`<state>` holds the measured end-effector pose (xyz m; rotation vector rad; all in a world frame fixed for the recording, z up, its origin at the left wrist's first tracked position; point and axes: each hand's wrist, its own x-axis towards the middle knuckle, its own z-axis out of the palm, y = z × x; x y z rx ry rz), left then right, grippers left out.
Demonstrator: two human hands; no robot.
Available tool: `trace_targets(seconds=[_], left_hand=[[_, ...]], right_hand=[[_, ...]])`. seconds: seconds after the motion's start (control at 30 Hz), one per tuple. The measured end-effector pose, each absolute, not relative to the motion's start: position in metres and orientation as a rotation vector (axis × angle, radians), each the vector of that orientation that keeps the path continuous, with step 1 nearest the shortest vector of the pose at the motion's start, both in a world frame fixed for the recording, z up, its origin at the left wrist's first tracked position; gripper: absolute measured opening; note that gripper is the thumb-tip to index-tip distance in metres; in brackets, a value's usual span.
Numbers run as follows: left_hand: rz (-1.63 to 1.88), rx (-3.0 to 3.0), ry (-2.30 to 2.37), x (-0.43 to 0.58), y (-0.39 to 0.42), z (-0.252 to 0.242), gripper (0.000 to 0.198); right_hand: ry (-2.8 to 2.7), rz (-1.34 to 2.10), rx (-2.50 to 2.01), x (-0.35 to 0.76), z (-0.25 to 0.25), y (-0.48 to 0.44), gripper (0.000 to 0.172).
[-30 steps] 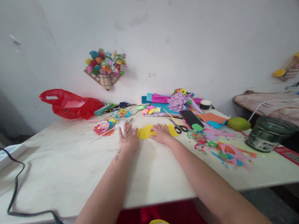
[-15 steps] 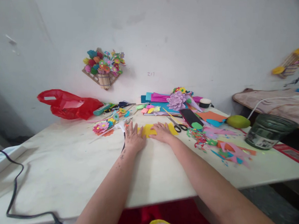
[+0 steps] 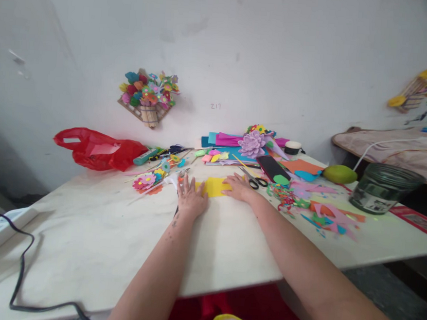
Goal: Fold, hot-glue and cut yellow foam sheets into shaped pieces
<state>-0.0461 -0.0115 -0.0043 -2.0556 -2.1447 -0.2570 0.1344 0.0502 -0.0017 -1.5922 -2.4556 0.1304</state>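
Observation:
A yellow sheet [image 3: 215,187], paper or thin foam, lies flat on the pale table [image 3: 119,251]. My left hand [image 3: 192,197] rests with spread fingers over its left end. On its right end lies my right hand [image 3: 240,188], palm down, fingers stretched out. Just beyond the right hand are dark-handled scissors [image 3: 257,182]. A white tool with a black cord, perhaps a glue gun [image 3: 171,179], is partly hidden beside my left hand. Colourful cut-out flowers [image 3: 148,181] lie farther left.
At the back left sits a red plastic bag [image 3: 100,149]. A dark phone [image 3: 273,169], coloured scraps [image 3: 326,216], a green mango-like fruit [image 3: 340,173] and a glass jar [image 3: 385,191] occupy the right side. A lilac flower [image 3: 251,144] stands on coloured sheets. A black cable [image 3: 21,268] crosses the left corner.
My right hand has slid to the right along the yellow sheet, uncovering more of its middle. My left hand stays nearly in place.

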Motion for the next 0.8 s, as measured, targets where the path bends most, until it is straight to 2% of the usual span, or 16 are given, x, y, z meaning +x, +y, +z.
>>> trace_targets(seconds=[0.2,0.33,0.63,0.8], left_hand=[[-0.259,-2.053,-2.135,-0.047,-0.01,-0.005,0.052],[-0.256,-2.038,-2.138,-0.049,-0.01,-0.005,0.052],[-0.283,-2.04,-2.058,-0.048,-0.012,-0.003,0.051],[-0.322,-2.086,-1.994,-0.041,-0.012,-0.006,0.059]], right_hand=[[-2.343,0.1,-1.533,0.144,0.002,0.05,0.027],[-2.341,0.138,-1.454,0.142,0.008,0.044,0.023],[-2.421,0.138,-1.591,0.13,-0.001,0.046,0.043],[-2.399,0.157,-1.656,0.128,-0.002,0.048,0.048]])
